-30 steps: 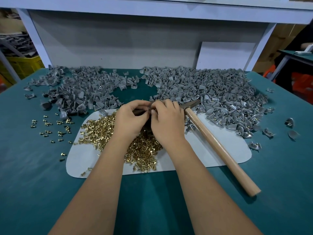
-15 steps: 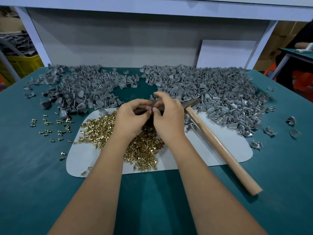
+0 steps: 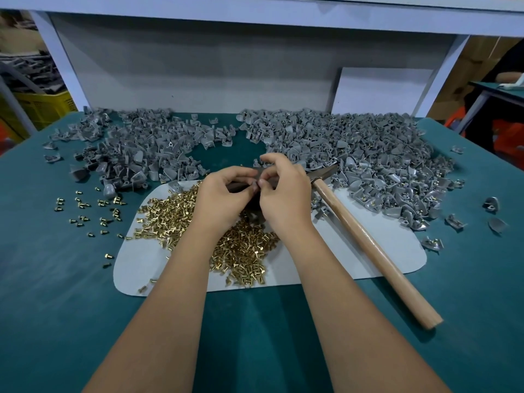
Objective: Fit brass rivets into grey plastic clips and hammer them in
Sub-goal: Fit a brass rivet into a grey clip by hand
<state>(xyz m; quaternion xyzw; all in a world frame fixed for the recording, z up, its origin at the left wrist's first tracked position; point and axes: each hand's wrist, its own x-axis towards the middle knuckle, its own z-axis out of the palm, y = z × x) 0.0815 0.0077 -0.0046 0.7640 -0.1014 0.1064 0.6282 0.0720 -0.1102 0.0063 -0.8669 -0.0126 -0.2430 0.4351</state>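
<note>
No brand, label or writing could be read anywhere. Both hands met over the far edge of a pale rounded mat (image 3: 354,259) that lay on the teal tabletop (image 3: 56,307). The left hand (image 3: 224,199) had its fingers curled in, thumb and fingertips pinching a dark grey piece (image 3: 241,186) that looked like one plastic clip, though it was mostly hidden and its shape could not be told. The right hand (image 3: 286,191) pinched at the same spot with thumb and forefinger, its other fingers curled above; whether a rivet sat between those fingertips could not be told.

Just beneath and on the near side of the grip spread a heap of brass rivets (image 3: 243,251), small, shiny and flat-headed, lying on the mat. To the left of the grip, off the mat, loose rivets (image 3: 93,205) dotted the tabletop. Beyond the grip and to its left lay a pile of matt grey clips (image 3: 141,154), wedge-shaped with curved shells; beyond and to its right lay a larger pile (image 3: 368,154), some showing brass.

Just right of the right hand lay a hammer (image 3: 374,251), its smooth pale wooden handle slanting toward the near right, its dark metal head close to the knuckles.
</note>
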